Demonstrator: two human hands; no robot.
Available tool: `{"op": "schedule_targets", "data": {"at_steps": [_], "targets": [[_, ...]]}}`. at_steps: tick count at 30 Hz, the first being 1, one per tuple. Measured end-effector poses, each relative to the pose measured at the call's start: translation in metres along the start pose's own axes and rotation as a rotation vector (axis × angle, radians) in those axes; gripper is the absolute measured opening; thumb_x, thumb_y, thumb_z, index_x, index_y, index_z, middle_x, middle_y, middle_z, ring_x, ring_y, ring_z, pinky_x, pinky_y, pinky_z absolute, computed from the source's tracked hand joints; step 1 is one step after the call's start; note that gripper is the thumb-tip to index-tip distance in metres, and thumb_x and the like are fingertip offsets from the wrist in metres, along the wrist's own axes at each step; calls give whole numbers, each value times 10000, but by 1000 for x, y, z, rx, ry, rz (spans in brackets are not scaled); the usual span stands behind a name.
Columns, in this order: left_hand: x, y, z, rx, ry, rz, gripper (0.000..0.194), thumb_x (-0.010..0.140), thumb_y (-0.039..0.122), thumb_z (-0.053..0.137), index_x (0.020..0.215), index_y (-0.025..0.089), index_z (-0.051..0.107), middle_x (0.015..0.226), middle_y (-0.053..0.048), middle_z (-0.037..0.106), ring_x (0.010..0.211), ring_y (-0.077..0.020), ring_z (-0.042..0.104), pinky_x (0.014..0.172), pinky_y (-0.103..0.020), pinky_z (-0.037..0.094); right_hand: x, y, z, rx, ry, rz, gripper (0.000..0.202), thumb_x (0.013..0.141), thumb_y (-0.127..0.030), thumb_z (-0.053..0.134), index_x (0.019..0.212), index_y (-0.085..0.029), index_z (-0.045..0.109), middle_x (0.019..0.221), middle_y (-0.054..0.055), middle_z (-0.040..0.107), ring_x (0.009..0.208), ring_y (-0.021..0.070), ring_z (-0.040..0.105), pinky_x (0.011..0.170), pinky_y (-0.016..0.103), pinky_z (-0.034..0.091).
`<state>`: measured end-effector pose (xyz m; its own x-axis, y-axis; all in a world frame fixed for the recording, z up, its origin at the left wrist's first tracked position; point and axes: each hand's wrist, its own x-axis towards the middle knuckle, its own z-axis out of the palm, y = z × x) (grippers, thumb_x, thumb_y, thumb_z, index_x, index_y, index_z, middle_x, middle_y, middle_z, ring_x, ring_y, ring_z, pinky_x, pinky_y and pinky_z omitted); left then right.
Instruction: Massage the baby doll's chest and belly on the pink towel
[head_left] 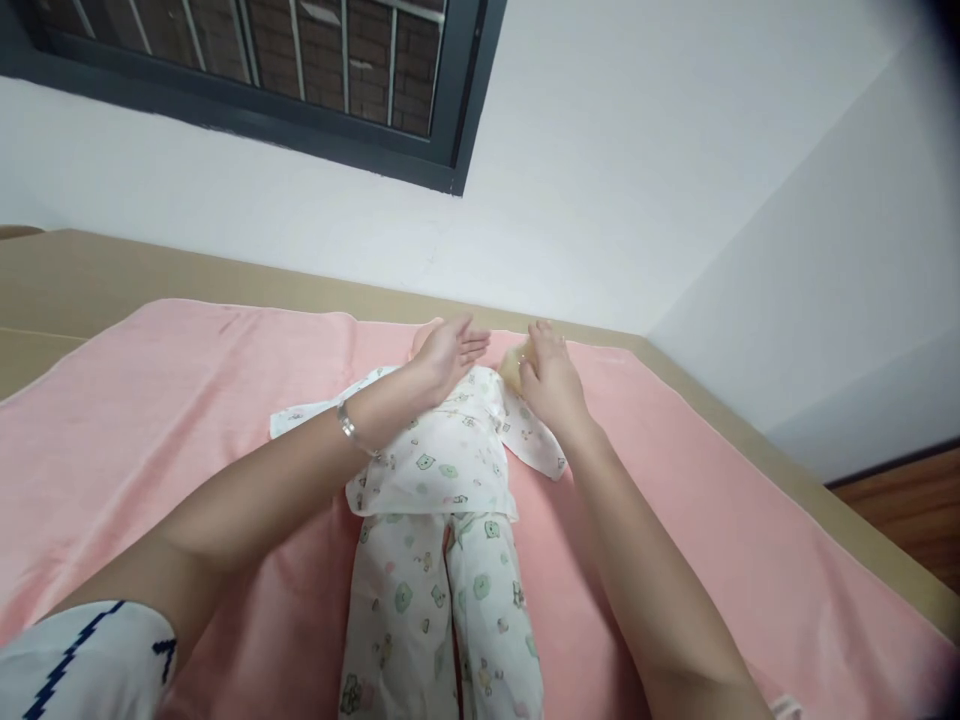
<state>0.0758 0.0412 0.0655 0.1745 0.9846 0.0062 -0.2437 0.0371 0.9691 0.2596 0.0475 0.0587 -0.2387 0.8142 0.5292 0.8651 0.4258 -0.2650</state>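
Observation:
A small white patterned top (pixel 442 460) and matching trousers (pixel 435 610) lie on a pink cloth (pixel 210 400), clothing what looks like a doll whose head is mostly hidden. Over the top's neck end, my left hand (pixel 450 352) is held with its fingers stretched out to the right, nothing in it. My right hand (pixel 551 372) is at the right of the neck end, its fingers bent beside a pale yellowish object (pixel 514 366). Whether it grips that object is unclear. The top's sleeves spread to both sides.
The pink cloth covers a tan surface (pixel 187 262) that meets a white wall (pixel 570 200). A dark-framed window (pixel 457 110) with bars is at the upper left. Brown wood (pixel 907 515) shows at the right edge.

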Motion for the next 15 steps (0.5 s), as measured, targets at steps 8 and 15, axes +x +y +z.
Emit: {"op": "schedule_targets", "data": {"at_steps": [8,15], "targets": [[32,5,29,-248,-218,-94,838,953,580,4,1385,94,534,1385,-222,586,1364,-311,527,1057,-486,510,-4,-9,7,-73,29,0,555,1001,-308,269,1450,-58,480,1548,190,425,1493,299,304,1232,594,162],[14,6,28,-277,-206,-88,828,952,621,17,1314,145,590,1346,-179,628,1334,-293,559,1066,-458,510,-5,-13,6,-86,33,55,595,1052,-414,179,1468,-97,464,1567,178,400,1507,290,274,1228,622,49]]}}
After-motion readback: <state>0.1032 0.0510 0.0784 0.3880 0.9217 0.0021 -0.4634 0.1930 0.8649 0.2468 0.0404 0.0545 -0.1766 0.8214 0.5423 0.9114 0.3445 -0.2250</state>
